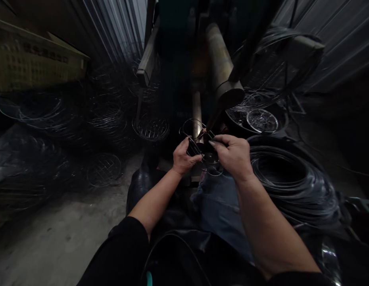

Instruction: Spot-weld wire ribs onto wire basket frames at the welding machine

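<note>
Black sleeves point(122, 243), left fingers point(182, 147) and right fingers point(224, 139) tight on wire frame point(195, 147); yellow crate's point(12, 67) lettering point(46, 52) unreadable

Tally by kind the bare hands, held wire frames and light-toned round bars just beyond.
Bare hands: 2 (left hand, right hand)
Wire frame, held in both: 1
Light-toned round bars: 2 (thick upper bar, thin lower bar)
Total: 5

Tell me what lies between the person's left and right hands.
In the head view, a wire frame spans the gap between the left hand and the right hand, with the lower end of a metal rod showing there too.
</note>
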Action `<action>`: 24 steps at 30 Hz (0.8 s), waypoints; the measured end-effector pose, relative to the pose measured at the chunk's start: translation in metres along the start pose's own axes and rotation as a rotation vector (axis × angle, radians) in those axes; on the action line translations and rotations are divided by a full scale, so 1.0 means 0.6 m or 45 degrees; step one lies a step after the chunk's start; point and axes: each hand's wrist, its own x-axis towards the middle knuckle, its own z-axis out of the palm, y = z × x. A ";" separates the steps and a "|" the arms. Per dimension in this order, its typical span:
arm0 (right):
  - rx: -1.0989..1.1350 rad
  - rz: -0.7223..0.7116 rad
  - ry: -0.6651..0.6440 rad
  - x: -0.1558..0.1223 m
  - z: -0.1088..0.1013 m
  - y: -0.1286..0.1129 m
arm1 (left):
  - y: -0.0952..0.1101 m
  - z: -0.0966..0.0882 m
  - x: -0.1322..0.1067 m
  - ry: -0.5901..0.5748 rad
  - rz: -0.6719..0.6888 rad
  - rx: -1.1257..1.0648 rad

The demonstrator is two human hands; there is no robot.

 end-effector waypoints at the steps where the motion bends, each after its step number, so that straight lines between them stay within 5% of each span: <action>1: 0.005 -0.026 0.000 -0.005 -0.004 0.002 | 0.002 0.000 -0.002 -0.003 -0.012 -0.018; 5: -0.004 -0.110 0.085 -0.061 -0.030 0.026 | 0.002 0.002 -0.009 0.013 -0.067 -0.126; 11: 0.175 0.047 0.121 -0.140 -0.041 0.073 | 0.004 0.003 -0.010 -0.033 -0.269 -0.381; 17: 0.122 -0.072 0.067 -0.074 -0.025 0.029 | 0.018 -0.005 0.008 0.028 -0.669 -0.781; 24: -0.003 -0.028 -0.059 -0.001 -0.006 0.005 | 0.011 -0.004 0.034 0.125 -0.729 -0.888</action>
